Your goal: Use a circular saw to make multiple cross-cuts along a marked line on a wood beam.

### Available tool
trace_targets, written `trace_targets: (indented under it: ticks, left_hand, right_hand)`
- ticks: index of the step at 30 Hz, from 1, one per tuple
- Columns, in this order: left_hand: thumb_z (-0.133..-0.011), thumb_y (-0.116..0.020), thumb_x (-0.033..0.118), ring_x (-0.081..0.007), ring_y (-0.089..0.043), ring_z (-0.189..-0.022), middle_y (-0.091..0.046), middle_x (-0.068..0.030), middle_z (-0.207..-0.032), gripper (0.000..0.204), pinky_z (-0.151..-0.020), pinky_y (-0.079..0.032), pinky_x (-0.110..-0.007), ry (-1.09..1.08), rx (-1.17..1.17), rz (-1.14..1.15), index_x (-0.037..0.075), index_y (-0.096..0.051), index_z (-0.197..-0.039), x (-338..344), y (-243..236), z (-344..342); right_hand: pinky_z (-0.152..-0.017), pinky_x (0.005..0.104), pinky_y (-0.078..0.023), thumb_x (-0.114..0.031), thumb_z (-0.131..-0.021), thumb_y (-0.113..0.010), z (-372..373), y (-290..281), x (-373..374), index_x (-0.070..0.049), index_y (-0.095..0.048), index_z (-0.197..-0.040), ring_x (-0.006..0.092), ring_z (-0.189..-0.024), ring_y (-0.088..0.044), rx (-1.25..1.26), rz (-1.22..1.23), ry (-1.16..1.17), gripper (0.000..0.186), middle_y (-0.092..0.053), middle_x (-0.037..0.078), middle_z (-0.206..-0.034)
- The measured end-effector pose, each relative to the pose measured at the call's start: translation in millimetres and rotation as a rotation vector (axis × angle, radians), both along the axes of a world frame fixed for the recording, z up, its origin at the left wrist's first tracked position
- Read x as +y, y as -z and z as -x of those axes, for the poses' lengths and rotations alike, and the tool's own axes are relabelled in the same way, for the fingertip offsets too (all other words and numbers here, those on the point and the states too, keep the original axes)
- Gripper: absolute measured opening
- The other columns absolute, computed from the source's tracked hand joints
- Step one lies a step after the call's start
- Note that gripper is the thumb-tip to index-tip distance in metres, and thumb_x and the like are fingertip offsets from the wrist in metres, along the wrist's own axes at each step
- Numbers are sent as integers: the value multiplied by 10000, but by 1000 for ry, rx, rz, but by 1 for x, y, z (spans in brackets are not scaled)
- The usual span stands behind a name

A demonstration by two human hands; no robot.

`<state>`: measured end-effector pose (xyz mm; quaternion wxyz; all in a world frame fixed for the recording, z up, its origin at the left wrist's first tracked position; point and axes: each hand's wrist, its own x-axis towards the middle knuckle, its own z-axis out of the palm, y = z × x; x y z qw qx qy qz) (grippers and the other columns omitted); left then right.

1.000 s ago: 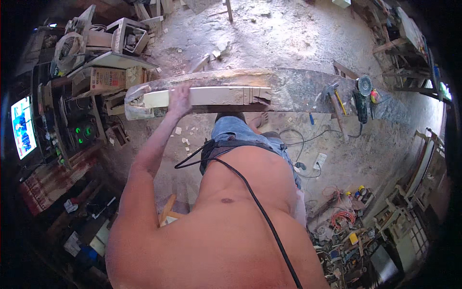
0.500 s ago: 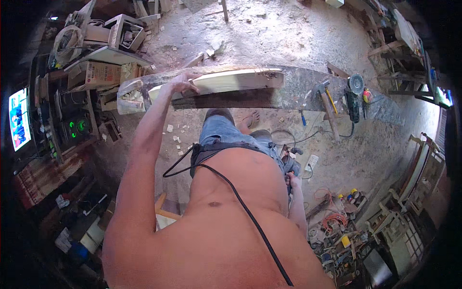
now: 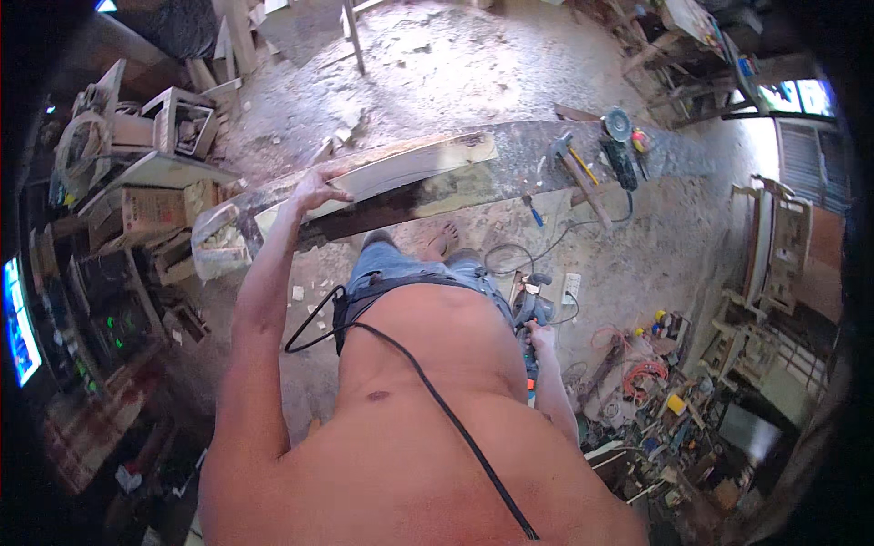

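Note:
My left hand [image 3: 319, 191] grips a long pale wooden board [image 3: 419, 166], turned up on its side along a worn, stained plank bench [image 3: 523, 159]. At my right hip my right hand [image 3: 537, 332] has its fingers round a corded power tool [image 3: 531, 305] with a grey-blue body, partly hidden by my body. On the bench's right part lie a hammer [image 3: 583, 182], a yellow pencil-like stick, an angle grinder [image 3: 619, 155] and a small round red-yellow item [image 3: 641, 140]. A blue-handled tool [image 3: 534, 211] sits near the front edge.
Scrap wood and boxes [image 3: 155, 209] crowd the left, beside a lit screen [image 3: 20, 318]. A white power strip [image 3: 571, 287] and cables lie on the dusty floor, with cluttered tools and an orange cord [image 3: 645, 378] at lower right. Wooden pieces [image 3: 783, 246] lean along the right wall.
The board, lying flat a second ago, is now tipped up in my left hand. My right hand has come into view with the power tool. My view has also turned.

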<state>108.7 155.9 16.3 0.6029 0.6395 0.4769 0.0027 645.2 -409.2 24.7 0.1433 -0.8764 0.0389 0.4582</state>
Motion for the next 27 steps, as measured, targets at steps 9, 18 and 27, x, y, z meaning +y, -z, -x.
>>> trace_targets:
  ticks: [9, 18, 27]
  left_hand:
    - [-820, -963, 647, -287, -754, -1293, -812, -142, -1393, 889, -1124, -563, -429, 19, 56, -246, 152, -753, -1529, -12, 9, 9]
    - [-951, -854, 692, -221, -753, -1267, -848, -151, -1289, 792, -1101, -570, -372, -144, 237, -8, 100, -789, -1473, 24, -41, 155]
    - [-622, -1053, 600, -435, -547, -1537, -540, -236, -1682, 1390, -1258, -487, -532, 238, 417, -401, 143, -402, -1762, -32, -34, 147]
  right_hand:
    - [-493, 416, -521, -259, -996, -782, 110, 15, -105, -75, -730, -906, 203, -531, -601, 166, -119, 202, 211, -599, 40, -662]
    - [-523, 417, -527, -274, -988, -791, 207, -20, -145, -59, -746, -941, 206, -554, -620, 109, 14, 126, 225, -641, 48, -700]
    - [-553, 418, -532, -289, -979, -801, 238, -31, -159, -42, -762, -975, 210, -578, -639, 84, 24, 119, 249, -683, 57, -737]
